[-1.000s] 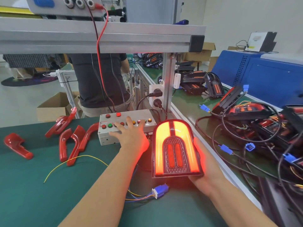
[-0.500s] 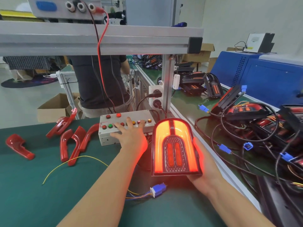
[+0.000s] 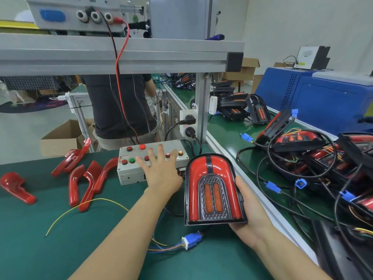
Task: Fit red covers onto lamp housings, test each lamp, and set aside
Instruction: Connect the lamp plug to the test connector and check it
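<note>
We cradle the lamp (image 3: 213,189) in the right hand (image 3: 249,215), fingers wrapped behind it, while the left hand (image 3: 161,172) spreads its fingers wide over the button box (image 3: 131,170), pressing each button squarely.

Green-matted bench (image 3: 40,249) carries 5 red covers (image 3: 88,184) far left, grey button box (image 3: 131,174) centre, yellow wire (image 3: 80,209), blue connector (image 3: 191,239) near.
</note>
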A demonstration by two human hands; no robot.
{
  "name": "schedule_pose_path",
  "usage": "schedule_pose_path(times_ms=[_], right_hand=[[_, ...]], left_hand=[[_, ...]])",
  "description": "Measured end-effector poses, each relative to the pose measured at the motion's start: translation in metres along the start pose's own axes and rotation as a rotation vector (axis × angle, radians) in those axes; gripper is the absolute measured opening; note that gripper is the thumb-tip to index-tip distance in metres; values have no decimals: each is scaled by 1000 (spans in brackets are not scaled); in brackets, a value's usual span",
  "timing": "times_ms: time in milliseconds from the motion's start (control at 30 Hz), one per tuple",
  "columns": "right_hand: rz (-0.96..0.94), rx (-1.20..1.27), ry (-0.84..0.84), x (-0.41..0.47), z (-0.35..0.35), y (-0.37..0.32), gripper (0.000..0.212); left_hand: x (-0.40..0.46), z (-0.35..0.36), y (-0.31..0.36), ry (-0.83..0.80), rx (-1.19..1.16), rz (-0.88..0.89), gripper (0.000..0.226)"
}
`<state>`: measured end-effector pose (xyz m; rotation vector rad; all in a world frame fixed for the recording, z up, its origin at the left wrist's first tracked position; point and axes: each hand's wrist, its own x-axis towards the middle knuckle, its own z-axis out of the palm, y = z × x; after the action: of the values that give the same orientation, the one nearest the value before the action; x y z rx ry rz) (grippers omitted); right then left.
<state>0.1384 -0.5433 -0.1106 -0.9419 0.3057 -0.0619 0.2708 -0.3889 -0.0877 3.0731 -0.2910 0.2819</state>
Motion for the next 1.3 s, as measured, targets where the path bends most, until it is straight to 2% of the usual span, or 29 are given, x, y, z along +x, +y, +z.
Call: schedule_pose_path(times_ms=[133,367,900,1000,1100,1167,1233,1300], right_hand=[[-2,-9,18,0,-1,0,43],[-25,45,15,3,-3,0,39],[6,57,67,-2,-7,-1,45],[9,38,70,-4,-7,-4,42],[17,-14,75,-6,-8,-8,42],[12,-26,74,-7,-8,-11,41],[3,-34,75,-6,-7,-13,43],[-6,-52,92,-4,-4,-12,44]], left_hand=[[4,2,-1,-20,16,38,75],[12,3,-2,-80,-111,-15,72],[15,0,-8,-116,-139,-5,71],[9,-5,-8,-118,-125,41,69],[-10,-16,-12,-45,-297,134,58],[-32,-27,-23,-41,-513,261,30],[-60,-36,-34,-170,-581,361,2],[-88,-40,-39,-320,-484,407,27]])
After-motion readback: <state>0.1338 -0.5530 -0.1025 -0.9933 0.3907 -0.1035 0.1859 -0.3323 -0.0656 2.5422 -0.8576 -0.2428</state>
